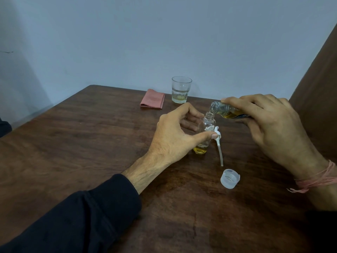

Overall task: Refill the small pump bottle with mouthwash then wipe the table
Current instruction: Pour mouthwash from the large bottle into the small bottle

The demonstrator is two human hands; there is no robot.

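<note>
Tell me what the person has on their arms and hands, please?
The left arm wears a long dark sleeve, pushed up a little so the forearm shows. The left hand is bare, with no ring or watch that shows. The right hand is bare too, but its wrist has a pink thread wound around it several times, with loose frayed ends hanging off. No gloves on either hand.

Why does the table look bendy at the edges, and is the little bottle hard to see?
In the head view, the wide lens curves the table edges; light is dim and soft, with only faint shadows; the clear small pump bottle nearly vanishes against the dark wood, apart from its yellow liquid; the left hand looks sharp enough.
</note>
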